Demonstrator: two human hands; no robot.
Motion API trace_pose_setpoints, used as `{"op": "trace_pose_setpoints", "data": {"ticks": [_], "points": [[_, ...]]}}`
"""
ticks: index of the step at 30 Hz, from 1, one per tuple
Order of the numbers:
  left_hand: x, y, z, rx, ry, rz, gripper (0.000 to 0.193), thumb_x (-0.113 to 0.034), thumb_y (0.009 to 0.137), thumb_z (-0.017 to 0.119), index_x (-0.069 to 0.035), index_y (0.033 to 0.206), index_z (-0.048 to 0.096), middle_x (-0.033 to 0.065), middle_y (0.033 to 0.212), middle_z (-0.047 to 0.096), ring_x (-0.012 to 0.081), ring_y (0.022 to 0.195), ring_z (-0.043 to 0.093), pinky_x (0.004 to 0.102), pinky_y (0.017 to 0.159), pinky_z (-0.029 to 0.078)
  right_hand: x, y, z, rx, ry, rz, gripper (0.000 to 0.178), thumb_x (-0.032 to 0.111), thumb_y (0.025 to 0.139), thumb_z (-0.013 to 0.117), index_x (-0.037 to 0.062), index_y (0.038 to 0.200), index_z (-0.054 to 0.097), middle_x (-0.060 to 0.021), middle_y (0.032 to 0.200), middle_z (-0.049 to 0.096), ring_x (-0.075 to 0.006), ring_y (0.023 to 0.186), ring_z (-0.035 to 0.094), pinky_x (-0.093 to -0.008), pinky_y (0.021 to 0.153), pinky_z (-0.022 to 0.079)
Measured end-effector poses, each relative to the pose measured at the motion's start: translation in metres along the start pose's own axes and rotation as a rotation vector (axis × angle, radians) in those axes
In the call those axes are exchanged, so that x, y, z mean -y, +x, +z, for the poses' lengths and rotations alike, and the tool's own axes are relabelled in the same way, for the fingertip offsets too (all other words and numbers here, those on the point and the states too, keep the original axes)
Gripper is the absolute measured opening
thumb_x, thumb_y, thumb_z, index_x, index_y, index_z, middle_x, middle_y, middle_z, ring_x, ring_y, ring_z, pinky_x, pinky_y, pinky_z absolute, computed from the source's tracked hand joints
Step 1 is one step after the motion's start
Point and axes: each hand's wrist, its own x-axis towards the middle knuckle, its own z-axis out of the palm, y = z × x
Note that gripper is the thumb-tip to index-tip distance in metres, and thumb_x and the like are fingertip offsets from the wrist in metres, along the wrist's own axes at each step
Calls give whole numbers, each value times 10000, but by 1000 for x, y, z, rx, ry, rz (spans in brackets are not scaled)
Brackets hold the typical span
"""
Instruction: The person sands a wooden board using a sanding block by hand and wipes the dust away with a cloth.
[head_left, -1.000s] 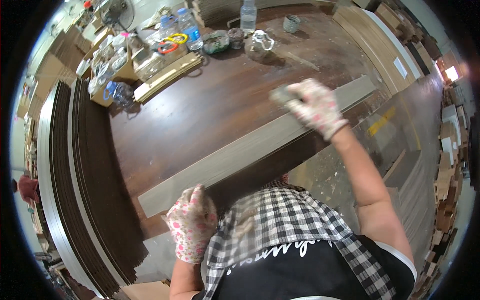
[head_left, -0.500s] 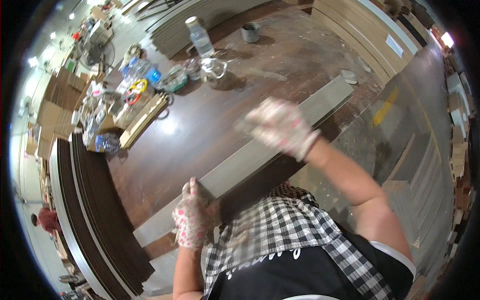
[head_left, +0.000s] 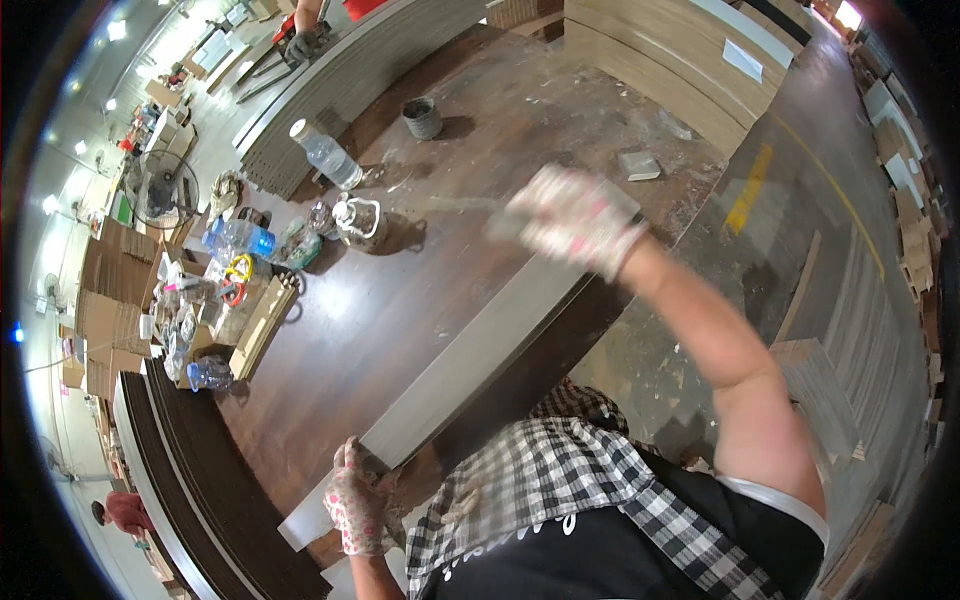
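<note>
A long grey plank (head_left: 470, 360) lies slantwise on a dark brown worktable (head_left: 370, 330). My left hand (head_left: 355, 500), in a flowered glove, grips the plank's near end by the table's edge. My right hand (head_left: 575, 220), also gloved and blurred by motion, is over the plank's far end and holds a thin flat tool (head_left: 465, 203) that points to the left; what kind of tool it is I cannot tell.
A clear bottle (head_left: 325, 155), a small grey pot (head_left: 423, 117), a glass jug (head_left: 360, 220) and a box of tools and tape rolls (head_left: 235, 300) stand at the table's far left. A small grey block (head_left: 638, 165) lies near the far edge. Stacked boards (head_left: 660, 60) line the back. Another person's hands (head_left: 305, 40) work far off.
The view has swung so the plank looks steeper. My right hand has moved back up along the plank toward its far end. My left hand stays at the near end.
</note>
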Motion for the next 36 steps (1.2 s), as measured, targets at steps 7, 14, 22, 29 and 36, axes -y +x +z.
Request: {"op": "trace_pose_setpoints", "data": {"ticks": [7, 14, 22, 29, 36], "points": [[-4, 0, -1, -3, 33, -22, 819, -187, 640, 879, -150, 1385, 540, 59, 1358, 617, 323, 983, 710, 417, 795, 579, -70, -26, -15, -2, -126, 133, 388, 451, 872, 713, 116, 1068, 725, -128, 993, 677, -295, 980, 673, -426, 874, 542], [-1, 4, 4, 9, 21, -38, 824, -140, 617, 872, -155, 1374, 545, 62, 1334, 629, 336, 1002, 700, 430, 819, 572, -110, -33, -43, -83, 2, 333, 547, 471, 869, 719, 71, 1238, 659, -144, 1246, 658, -336, 1200, 610, -416, 1043, 475], [1, 2, 5, -19, 14, -28, 765, -88, 627, 832, -150, 1342, 566, 72, 1285, 651, 359, 997, 691, 444, 827, 569, -126, -120, -42, -199, -40, 470, 617, 291, 822, 756, 119, 1385, 573, -204, 1353, 592, -389, 1284, 549, -453, 1092, 446], [-7, 2, 0, -41, -16, 13, 717, -94, 649, 815, -120, 1325, 579, 106, 1275, 649, 363, 1006, 690, 444, 836, 570, -9, -127, 44, -491, 110, 378, 569, 217, 822, 767, 53, 1334, 580, -198, 1137, 607, -399, 1068, 612, -450, 939, 527], [-2, 3, 8, -95, -3, 22, 740, -139, 675, 859, -138, 1357, 572, 95, 1301, 644, 346, 1040, 690, 435, 856, 568, -48, -125, 32, -597, -104, 367, 530, 203, 824, 747, 25, 1295, 582, -171, 1037, 600, -345, 961, 615, -445, 833, 535]]}}
